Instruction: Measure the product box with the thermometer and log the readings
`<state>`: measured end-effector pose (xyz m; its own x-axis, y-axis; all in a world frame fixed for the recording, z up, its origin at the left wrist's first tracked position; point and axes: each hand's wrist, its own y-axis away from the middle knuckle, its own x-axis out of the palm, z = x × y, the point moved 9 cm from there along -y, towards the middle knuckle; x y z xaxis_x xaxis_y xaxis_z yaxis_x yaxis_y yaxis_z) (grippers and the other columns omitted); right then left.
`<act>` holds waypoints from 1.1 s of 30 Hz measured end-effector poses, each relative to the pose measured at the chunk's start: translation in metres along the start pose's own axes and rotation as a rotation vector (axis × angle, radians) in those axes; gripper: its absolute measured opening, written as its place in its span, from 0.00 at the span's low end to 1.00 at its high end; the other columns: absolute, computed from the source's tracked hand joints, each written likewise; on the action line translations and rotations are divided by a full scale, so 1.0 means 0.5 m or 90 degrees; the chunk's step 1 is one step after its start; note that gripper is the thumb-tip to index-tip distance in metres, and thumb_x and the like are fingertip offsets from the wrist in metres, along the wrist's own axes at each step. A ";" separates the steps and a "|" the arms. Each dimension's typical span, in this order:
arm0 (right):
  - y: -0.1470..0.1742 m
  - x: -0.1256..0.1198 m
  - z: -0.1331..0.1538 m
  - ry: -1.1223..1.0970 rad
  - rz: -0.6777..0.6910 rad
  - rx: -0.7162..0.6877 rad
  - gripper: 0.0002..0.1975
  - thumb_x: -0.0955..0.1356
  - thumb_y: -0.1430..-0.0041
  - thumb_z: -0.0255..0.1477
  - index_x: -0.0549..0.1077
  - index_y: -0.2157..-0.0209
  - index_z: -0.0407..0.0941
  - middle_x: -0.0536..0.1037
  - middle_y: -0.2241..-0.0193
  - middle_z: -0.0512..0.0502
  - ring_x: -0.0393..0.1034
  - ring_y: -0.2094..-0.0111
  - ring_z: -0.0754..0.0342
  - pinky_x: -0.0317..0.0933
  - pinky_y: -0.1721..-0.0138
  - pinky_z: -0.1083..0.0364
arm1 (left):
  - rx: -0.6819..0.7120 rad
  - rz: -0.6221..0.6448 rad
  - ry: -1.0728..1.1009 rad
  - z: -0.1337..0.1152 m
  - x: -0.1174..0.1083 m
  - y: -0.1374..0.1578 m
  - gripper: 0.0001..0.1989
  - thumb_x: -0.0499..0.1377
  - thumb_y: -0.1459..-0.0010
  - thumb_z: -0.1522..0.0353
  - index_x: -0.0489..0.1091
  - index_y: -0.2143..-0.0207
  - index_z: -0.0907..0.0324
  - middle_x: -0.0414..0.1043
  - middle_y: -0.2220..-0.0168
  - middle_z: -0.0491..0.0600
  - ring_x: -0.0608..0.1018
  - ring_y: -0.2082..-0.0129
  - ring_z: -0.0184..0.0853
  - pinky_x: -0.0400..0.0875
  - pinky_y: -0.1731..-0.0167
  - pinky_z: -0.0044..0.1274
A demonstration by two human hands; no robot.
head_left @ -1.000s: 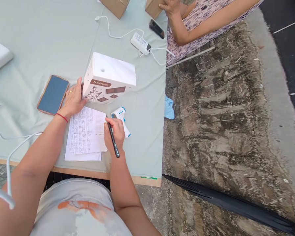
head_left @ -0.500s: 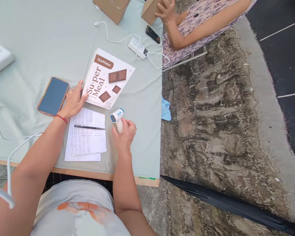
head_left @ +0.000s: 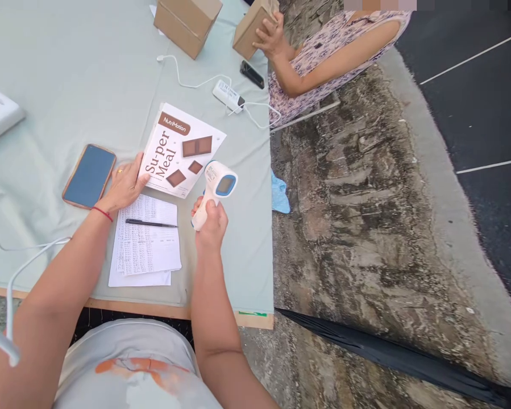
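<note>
A white NutriMotion "Su-per Meal" box (head_left: 176, 136) with chocolate pieces printed on it leans over the cloth. My left hand (head_left: 125, 180) grips its lower left edge, thumb on the front and fingers behind, partly hidden. In my right hand (head_left: 212, 221) is a white and blue infrared thermometer (head_left: 221, 179), held by the handle, its screen facing up toward me. The thermometer's head is close to the box's lower right side. Below the box lie written sheets of paper (head_left: 148, 250) with a black pen (head_left: 150, 222) across them.
Left of my left hand lies a phone (head_left: 88, 176). A power strip (head_left: 227, 95), a black object (head_left: 252, 74) and a cardboard box (head_left: 187, 25) sit farther back. Another person's hand (head_left: 272, 37) holds a smaller carton (head_left: 250, 31). White cables (head_left: 10, 295) run at left.
My right hand has lifted the thermometer and turned it, so its head now points toward the box. My left hand still holds the box. The view has shifted slightly.
</note>
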<state>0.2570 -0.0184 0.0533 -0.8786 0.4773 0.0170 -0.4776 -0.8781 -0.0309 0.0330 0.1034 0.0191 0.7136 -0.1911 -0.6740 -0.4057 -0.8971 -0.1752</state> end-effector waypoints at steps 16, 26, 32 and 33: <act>-0.067 0.096 0.023 -0.082 0.092 -0.044 0.27 0.72 0.44 0.59 0.73 0.64 0.48 0.67 0.74 0.54 0.63 0.72 0.56 0.61 0.70 0.54 | -0.026 0.026 -0.035 -0.004 -0.001 0.004 0.45 0.36 0.28 0.41 0.47 0.22 0.61 0.72 0.41 0.65 0.71 0.41 0.61 0.59 0.38 0.51; -0.072 0.100 0.010 -0.097 0.088 -0.017 0.29 0.74 0.48 0.59 0.74 0.63 0.48 0.67 0.74 0.54 0.64 0.71 0.56 0.63 0.68 0.54 | -0.019 0.033 -0.035 -0.016 -0.004 0.006 0.44 0.35 0.28 0.41 0.47 0.23 0.60 0.72 0.40 0.65 0.71 0.40 0.61 0.60 0.39 0.51; -0.024 0.095 0.042 -0.015 0.084 0.004 0.27 0.73 0.45 0.56 0.77 0.59 0.48 0.77 0.66 0.48 0.73 0.61 0.51 0.70 0.58 0.51 | -0.024 0.024 -0.005 -0.015 -0.006 0.007 0.45 0.38 0.29 0.40 0.44 0.23 0.59 0.69 0.36 0.65 0.69 0.37 0.60 0.58 0.35 0.52; -0.009 0.087 0.050 0.001 0.072 0.000 0.26 0.73 0.45 0.55 0.77 0.57 0.48 0.79 0.64 0.47 0.74 0.60 0.50 0.70 0.56 0.50 | -0.027 0.023 0.003 -0.011 -0.005 0.007 0.46 0.39 0.29 0.39 0.44 0.22 0.60 0.68 0.35 0.66 0.69 0.36 0.60 0.57 0.34 0.52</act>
<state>0.2210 0.0053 0.0793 -0.9266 0.3759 0.0118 -0.3761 -0.9260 -0.0318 0.0327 0.0985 0.0241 0.7019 -0.2255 -0.6756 -0.4069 -0.9055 -0.1205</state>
